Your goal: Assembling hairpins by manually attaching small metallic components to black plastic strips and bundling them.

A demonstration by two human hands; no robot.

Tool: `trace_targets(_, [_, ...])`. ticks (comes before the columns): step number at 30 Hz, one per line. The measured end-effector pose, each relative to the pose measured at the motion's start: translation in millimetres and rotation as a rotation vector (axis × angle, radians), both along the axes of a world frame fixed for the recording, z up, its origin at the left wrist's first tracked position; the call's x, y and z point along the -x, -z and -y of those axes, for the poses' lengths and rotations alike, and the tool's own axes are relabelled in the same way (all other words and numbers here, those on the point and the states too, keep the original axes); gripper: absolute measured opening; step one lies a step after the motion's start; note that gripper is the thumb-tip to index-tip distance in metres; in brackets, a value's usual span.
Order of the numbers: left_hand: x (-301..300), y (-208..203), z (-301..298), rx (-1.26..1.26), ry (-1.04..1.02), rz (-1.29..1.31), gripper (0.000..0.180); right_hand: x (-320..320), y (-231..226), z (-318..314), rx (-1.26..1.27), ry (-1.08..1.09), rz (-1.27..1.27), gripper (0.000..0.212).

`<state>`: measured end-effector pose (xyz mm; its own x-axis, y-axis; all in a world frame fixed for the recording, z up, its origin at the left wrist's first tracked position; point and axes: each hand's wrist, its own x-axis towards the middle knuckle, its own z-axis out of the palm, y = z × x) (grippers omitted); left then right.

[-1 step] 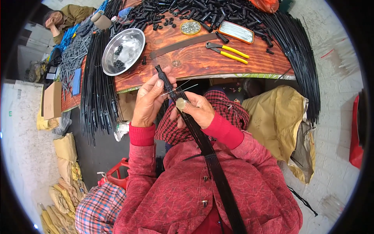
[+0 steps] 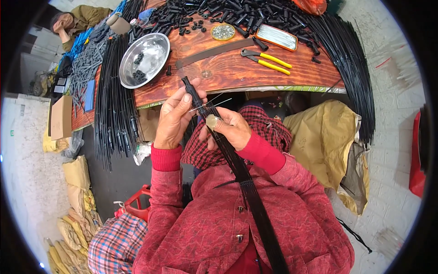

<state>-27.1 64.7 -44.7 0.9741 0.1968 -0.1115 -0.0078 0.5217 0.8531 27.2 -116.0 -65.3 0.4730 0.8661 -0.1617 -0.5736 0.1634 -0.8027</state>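
Note:
My left hand (image 2: 175, 112) is closed on a black tubular plastic fitting (image 2: 192, 93), which points up and slightly left above my lap. A long bundle of thin black rods (image 2: 258, 210) runs from the fitting's lower end down across my jacket. Around the top of this bundle my right hand (image 2: 232, 128) is closed, just below and right of the left one. Its thumb wears a beige cover (image 2: 211, 121). Thin silvery wires (image 2: 223, 102) stick out sideways between the two hands; how they join the fitting is too small to tell.
On the wooden table (image 2: 200, 77) lie yellow-handled pliers (image 2: 266, 61), a flat dark bar (image 2: 214, 53), a steel bowl (image 2: 150, 59), a tray of wires (image 2: 277, 37) and a round dish (image 2: 223, 32). Black fittings (image 2: 246, 16) are heaped behind. Rod bundles (image 2: 114, 91) hang over the edge.

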Motion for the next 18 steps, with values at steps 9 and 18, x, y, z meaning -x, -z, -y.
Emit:
trace_targets(9, [3.0,-2.0,3.0,-0.165,-0.039,-0.029,0.051,1.0,-4.2,-0.2,0.031,0.002,-0.001,0.033])
trace_targets(18, [1.9,1.6,5.0,-0.3,-0.056,0.033,0.048,0.3,-3.6,-0.2,0.038,0.012,-0.017,0.022])
